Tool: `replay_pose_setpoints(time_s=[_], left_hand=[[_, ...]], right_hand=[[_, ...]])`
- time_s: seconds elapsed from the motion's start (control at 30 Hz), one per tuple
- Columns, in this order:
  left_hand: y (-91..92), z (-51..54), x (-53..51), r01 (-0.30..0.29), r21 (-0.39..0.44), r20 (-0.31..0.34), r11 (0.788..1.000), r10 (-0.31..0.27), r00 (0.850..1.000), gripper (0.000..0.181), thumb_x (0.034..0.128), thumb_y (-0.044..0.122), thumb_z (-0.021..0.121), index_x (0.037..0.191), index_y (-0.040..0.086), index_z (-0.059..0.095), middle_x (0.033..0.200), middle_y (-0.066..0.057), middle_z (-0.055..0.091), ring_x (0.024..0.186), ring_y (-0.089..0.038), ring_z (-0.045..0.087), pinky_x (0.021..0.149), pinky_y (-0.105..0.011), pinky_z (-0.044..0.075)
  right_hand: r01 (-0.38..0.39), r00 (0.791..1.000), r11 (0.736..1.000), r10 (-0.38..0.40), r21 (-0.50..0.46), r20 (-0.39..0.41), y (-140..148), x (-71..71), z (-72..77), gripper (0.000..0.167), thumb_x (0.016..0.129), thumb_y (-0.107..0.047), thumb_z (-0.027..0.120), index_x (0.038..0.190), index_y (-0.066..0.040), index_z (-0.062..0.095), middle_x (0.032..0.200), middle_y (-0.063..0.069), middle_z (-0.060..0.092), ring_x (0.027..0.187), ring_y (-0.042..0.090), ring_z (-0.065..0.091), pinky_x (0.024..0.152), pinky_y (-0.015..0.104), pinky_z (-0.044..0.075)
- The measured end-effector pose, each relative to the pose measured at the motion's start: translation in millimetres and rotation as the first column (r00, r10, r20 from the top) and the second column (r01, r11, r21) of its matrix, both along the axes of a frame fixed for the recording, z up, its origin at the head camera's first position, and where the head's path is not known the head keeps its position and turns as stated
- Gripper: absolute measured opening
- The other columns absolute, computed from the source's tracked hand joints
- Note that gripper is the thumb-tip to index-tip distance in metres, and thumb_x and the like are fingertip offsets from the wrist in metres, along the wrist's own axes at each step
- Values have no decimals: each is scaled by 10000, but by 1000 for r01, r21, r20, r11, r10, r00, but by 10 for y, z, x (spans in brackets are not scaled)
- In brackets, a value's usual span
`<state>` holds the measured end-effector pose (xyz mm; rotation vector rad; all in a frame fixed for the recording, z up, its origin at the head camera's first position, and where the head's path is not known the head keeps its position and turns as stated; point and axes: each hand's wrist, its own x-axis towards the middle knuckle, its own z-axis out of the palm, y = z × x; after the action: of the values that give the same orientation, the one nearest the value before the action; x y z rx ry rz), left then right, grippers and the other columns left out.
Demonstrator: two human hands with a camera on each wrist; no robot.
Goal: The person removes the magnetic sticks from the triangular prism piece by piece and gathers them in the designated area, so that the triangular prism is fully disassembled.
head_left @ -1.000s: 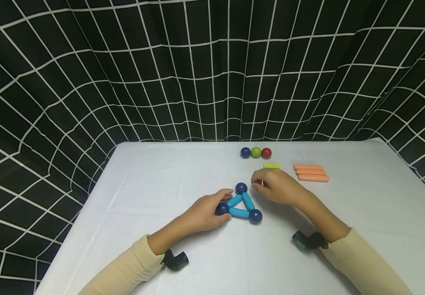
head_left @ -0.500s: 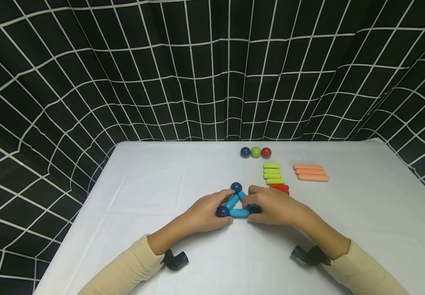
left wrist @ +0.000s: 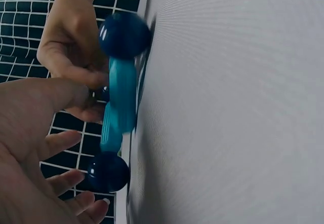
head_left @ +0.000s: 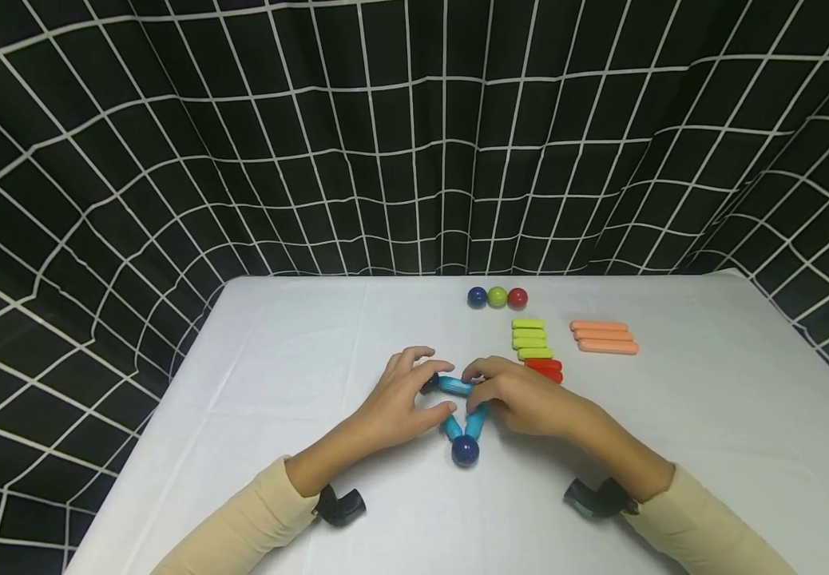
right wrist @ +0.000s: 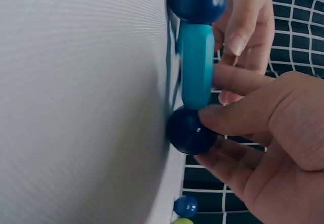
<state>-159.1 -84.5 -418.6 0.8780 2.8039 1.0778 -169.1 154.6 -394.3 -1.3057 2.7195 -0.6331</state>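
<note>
Three dark blue balls joined by three light blue rods (head_left: 455,386) form a triangle, one ball (head_left: 465,451) pointing toward the person. My right hand (head_left: 529,399) pinches the right ball (right wrist: 191,130) between thumb and fingers, as the right wrist view shows; from the head it is mostly covered. My left hand (head_left: 393,403) is spread around the left side, its fingers apart beside the far left ball (left wrist: 109,172), without a visible grip. In the left wrist view the near ball (left wrist: 125,35) and a rod (left wrist: 122,95) stand beside the thumb.
Behind the triangle, blue (head_left: 477,297), green (head_left: 497,297) and red (head_left: 517,298) balls lie in a row. Several yellow-green rods (head_left: 529,339), red rods (head_left: 544,365) and three orange rods (head_left: 604,336) lie to the right on the white cloth (head_left: 314,343). A black gridded curtain (head_left: 386,160) hangs behind.
The triangle has turned, so one ball now points toward the person. My right hand came in from the right and took hold of a ball; my left fingers have spread and moved slightly farther away from the person.
</note>
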Motion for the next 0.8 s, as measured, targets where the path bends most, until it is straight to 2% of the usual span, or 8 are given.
replay_pose_setpoints(time_s=[0.1, 0.27, 0.37, 0.43, 0.47, 0.57, 0.67, 0.8], left_hand=[[-7, -4, -7, 43, -23, 0, 999, -43, 999, 430, 904, 271, 728, 1309, 162, 636, 1385, -99, 518, 1294, -304, 448, 1039, -485, 392], [-8, -25, -9, 110, -62, -14, 992, -111, 994, 366, 905, 182, 728, 1259, 119, 659, 1182, -41, 646, 1081, -186, 584, 936, -362, 466], [-5, -36, -4, 108, -100, -20, 989, -111, 994, 367, 898, 187, 732, 1252, 120, 660, 1105, -30, 657, 983, -142, 595, 859, -314, 486], [-3, -36, 5, 94, -127, -18, 987, -97, 995, 381, 894, 206, 738, 1259, 130, 659, 1086, -21, 646, 951, -127, 588, 823, -291, 485], [-2, -37, 8, 86, -138, -18, 987, -89, 996, 390, 891, 214, 741, 1264, 136, 657, 1080, -17, 641, 945, -123, 585, 814, -282, 483], [1, -41, 12, 70, -156, -15, 985, -73, 997, 418, 886, 243, 745, 1281, 146, 649, 1093, -9, 632, 936, -113, 579, 790, -262, 478], [3, -41, 10, 68, -152, -8, 986, -70, 997, 452, 881, 291, 749, 1295, 145, 639, 1105, -13, 627, 924, -109, 576, 777, -259, 477], [-1, -44, 10, 75, -128, 11, 989, -74, 997, 503, 887, 347, 741, 1327, 141, 615, 1158, -31, 613, 951, -118, 580, 804, -278, 487]], right_hand=[[-18, 1000, 1000, 18, -18, 14, -9, -12, -19, 379, 783, 149, 726, 842, -220, 791, 1201, 63, 650, 1159, 263, 565, 976, 434, 487], [-29, 1000, 999, 29, -45, -2, -6, 13, 21, 359, 788, 139, 702, 726, -212, 746, 1174, 60, 655, 1130, 238, 568, 951, 402, 502], [-13, 1000, 999, 13, -36, -16, 2, 76, 97, 234, 836, 62, 713, 820, -168, 749, 1042, -2, 658, 970, 151, 594, 858, 325, 534], [-9, 999, 1000, 9, 5, 32, 5, 135, 153, 120, 865, -41, 747, 931, -141, 756, 919, -54, 635, 829, 94, 574, 754, 272, 532], [-9, 997, 999, 6, 40, 78, 2, 165, 176, 117, 866, -109, 777, 978, -137, 759, 864, -85, 620, 773, 68, 557, 710, 254, 521], [-32, 983, 988, 4, 154, 183, -15, 250, 230, 250, 817, -244, 852, 1036, -155, 773, 814, -148, 618, 711, 32, 525, 659, 238, 487], [-49, 978, 979, 7, 198, 208, -34, 299, 247, 245, 770, -195, 887, 998, -183, 800, 795, -146, 603, 699, 40, 508, 644, 243, 472], [-59, 989, 979, 30, 197, 145, -54, 326, 229, 225, 773, -41, 856, 924, -205, 821, 789, -90, 539, 680, 54, 483, 621, 230, 463]])
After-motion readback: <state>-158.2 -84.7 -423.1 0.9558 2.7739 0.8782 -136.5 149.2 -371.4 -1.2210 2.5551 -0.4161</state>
